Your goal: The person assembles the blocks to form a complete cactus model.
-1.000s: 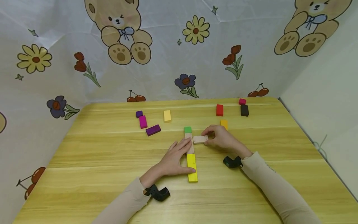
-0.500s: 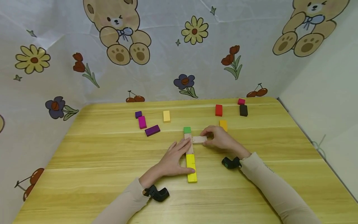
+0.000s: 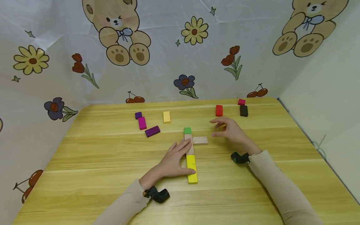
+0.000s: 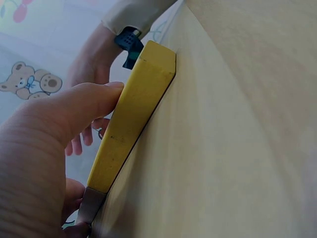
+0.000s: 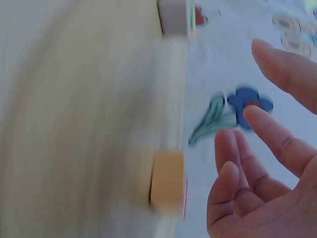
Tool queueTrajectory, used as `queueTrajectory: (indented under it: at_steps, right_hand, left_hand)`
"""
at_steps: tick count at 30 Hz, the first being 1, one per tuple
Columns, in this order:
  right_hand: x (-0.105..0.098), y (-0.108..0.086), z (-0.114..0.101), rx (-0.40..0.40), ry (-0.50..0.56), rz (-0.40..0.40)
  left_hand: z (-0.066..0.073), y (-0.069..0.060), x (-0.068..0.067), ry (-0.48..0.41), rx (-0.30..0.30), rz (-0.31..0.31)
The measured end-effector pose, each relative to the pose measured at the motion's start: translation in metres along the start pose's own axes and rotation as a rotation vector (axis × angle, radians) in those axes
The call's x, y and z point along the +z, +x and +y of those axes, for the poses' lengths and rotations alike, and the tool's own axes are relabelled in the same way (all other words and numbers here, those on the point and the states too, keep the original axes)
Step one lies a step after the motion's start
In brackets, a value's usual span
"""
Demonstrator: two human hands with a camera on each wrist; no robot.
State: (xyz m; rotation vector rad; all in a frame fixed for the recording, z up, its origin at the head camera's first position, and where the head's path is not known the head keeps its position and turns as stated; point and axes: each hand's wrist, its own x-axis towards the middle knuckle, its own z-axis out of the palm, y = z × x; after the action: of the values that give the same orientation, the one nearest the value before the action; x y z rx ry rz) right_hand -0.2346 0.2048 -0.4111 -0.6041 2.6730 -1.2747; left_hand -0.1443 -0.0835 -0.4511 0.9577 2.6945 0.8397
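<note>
A row of blocks runs toward the camera: a green block [image 3: 187, 130], a plain wooden block [image 3: 189, 150] and a yellow block [image 3: 192, 168]. My left hand [image 3: 174, 161] rests on this row, fingers on the plain block and thumb on the yellow block; the left wrist view shows the thumb [image 4: 99, 101] against the yellow block's side. A second plain wooden block [image 3: 200, 140] lies crosswise at the row's right side. Beyond its end, my right hand [image 3: 229, 129] is held with fingers spread and holding nothing. It mostly hides an orange block [image 5: 168, 181], which the right wrist view shows.
Left of the row's far end lie an indigo block [image 3: 138, 115], a magenta block [image 3: 142, 123], a purple block [image 3: 152, 131] and a pale yellow block [image 3: 167, 117]. A red block [image 3: 219, 110], a black block [image 3: 243, 111] and a pink block [image 3: 241, 102] lie at the back right.
My right hand has let go of the crosswise plain block and moved right and away from me, over the orange block. My left hand has stayed on the row.
</note>
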Motion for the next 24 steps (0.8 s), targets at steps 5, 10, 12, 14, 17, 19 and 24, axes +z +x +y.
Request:
queueTrajectory:
  at_steps: [5, 10, 12, 14, 17, 19, 24]
  right_hand:
    - [-0.026, 0.001, 0.025, 0.086, 0.079, 0.014]
    - [-0.041, -0.001, 0.044, 0.122, 0.121, -0.02]
    - [-0.043, -0.002, 0.049, 0.141, 0.135, -0.033]
    - [-0.044, -0.002, 0.051, 0.155, 0.147, -0.041]
    - [-0.044, -0.003, 0.053, 0.159, 0.142, -0.049]
    - [-0.044, -0.003, 0.055, 0.151, 0.131, -0.054]
    - [-0.041, -0.002, 0.06, 0.116, 0.094, -0.06]
  left_hand:
    - [0.0, 0.0, 0.0, -0.006, 0.008, 0.01]
    - [0.0, 0.0, 0.001, 0.002, 0.004, 0.004]
    - [0.0, 0.0, 0.001, 0.002, 0.007, 0.005]
    - [0.0, 0.0, 0.001, 0.003, 0.009, 0.007]
    - [0.0, 0.0, 0.0, -0.003, 0.013, 0.011]
    - [0.0, -0.001, 0.0, -0.005, 0.015, 0.014]
    - [0.001, -0.001, 0.0, -0.009, 0.026, 0.022]
